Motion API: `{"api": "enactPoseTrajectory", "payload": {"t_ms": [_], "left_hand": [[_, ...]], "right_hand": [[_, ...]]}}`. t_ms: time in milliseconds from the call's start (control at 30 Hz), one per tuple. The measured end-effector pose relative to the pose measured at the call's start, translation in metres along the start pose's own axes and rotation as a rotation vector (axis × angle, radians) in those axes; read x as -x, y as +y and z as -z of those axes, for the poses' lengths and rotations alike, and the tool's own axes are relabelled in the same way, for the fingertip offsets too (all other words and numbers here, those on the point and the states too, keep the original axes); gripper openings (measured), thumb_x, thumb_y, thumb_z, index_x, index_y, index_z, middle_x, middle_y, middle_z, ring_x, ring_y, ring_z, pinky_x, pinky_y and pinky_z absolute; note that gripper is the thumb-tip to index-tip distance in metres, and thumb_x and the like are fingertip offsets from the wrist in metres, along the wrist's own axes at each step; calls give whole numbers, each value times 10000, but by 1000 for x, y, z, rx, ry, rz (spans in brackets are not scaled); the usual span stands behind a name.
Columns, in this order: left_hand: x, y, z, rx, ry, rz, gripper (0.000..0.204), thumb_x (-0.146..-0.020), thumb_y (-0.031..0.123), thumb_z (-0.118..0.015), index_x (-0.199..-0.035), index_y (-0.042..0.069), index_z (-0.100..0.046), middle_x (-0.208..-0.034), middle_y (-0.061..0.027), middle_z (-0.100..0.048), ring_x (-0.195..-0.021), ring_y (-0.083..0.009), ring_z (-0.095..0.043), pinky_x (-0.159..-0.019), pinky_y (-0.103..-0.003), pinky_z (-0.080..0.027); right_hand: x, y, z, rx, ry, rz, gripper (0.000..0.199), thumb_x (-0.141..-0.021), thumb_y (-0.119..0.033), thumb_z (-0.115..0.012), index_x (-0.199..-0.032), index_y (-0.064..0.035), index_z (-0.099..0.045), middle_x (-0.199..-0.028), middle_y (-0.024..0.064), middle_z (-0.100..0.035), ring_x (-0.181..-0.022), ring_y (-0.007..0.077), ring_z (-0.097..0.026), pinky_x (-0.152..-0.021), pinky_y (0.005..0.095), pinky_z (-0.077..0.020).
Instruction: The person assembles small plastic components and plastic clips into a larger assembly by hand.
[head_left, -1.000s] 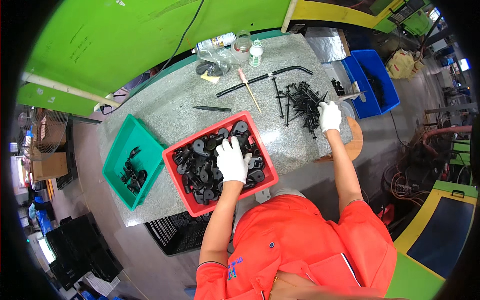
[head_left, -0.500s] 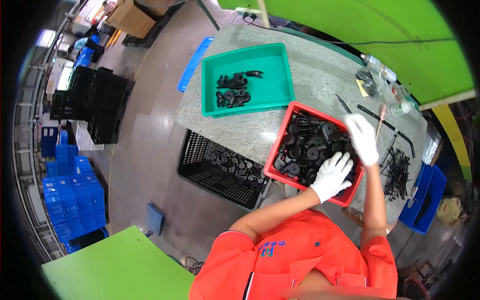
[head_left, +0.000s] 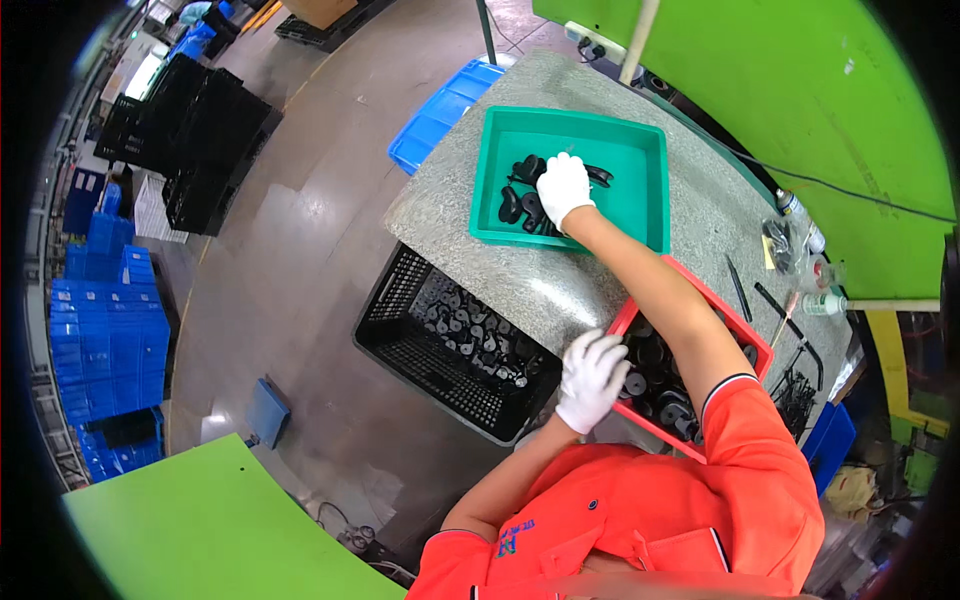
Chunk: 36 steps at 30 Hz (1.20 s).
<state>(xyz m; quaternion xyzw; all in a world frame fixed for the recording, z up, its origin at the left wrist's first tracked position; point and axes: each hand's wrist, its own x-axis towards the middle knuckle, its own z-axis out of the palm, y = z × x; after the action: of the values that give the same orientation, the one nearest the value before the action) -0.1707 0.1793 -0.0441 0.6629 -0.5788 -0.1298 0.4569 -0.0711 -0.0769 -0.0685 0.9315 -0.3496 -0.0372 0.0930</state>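
Both my hands wear white gloves. My right hand (head_left: 565, 188) reaches over the green tray (head_left: 655, 190), down at the small black plastic parts (head_left: 512, 206) lying in it. Its fingers are bunched together, and whatever they hold is hidden beneath the glove. At the left rim of the red bin (head_left: 740, 325) is my left hand (head_left: 590, 380), fingers stretched and somewhat apart, with no held thing visible. Inside that bin lies a heap of rounded black plastic parts (head_left: 672, 408), partly covered by my right forearm.
A black crate (head_left: 395, 365) with many similar parts stands below the table (head_left: 450, 205) on the left. A blue lid or tray (head_left: 440, 110) is beyond the table's left edge. Bottles (head_left: 822, 304), a black rod (head_left: 738, 288) and thin black strips (head_left: 795, 400) lie on the right.
My right hand has left the red bin's far right side and moved left into the green tray. My left hand has shifted from above the heap to the bin's left rim. The view has turned left.
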Motion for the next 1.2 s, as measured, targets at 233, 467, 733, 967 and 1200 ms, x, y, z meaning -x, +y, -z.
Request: {"api": "enactPoseTrajectory", "payload": {"t_ms": [233,467,733,967,1200], "left_hand": [[-23,-39,13,-25,148,124,241,-743,77,-669,-973,78,-594,-1037,-80,-605,-1044,-299,-513,-918,-394,-406],[-55,-64,26,117,273,359,424,-773,129,-690,-1157,20,-547,-1166,-153,-552,-1104,-312,-496,-965,-391,-384],[-142,-31,63,264,40,14,887,-665,179,-796,-1399,60,-311,-1402,-140,-348,-1266,-282,-370,-1033,-427,-331],[-126,20,-17,750,-769,86,575,-715,106,-727,-1219,43,-458,-1169,-116,-554,-1093,-212,-545,-907,-328,-454],[-65,52,-110,378,-571,333,431,-641,142,-716,-997,52,-489,-868,-141,-560,-688,-233,-599,-603,-348,-485]], "right_hand": [[9,43,11,-163,180,6,138,-857,-221,-531,-843,-107,-608,-849,99,-597,-854,267,-577,-696,396,-438],[48,95,46,-612,119,-116,184,-898,-269,-496,-864,-99,-560,-763,140,-625,-765,341,-606,-675,437,-467],[181,145,84,-821,60,19,226,-906,-269,-483,-838,-74,-574,-732,146,-592,-722,347,-578,-651,414,-442],[307,176,69,-904,190,-22,210,-863,-267,-538,-840,-76,-622,-716,119,-593,-716,303,-579,-675,377,-448],[400,178,57,-579,236,-294,185,-834,-287,-577,-775,-117,-619,-681,75,-582,-688,260,-559,-663,372,-408]]}}
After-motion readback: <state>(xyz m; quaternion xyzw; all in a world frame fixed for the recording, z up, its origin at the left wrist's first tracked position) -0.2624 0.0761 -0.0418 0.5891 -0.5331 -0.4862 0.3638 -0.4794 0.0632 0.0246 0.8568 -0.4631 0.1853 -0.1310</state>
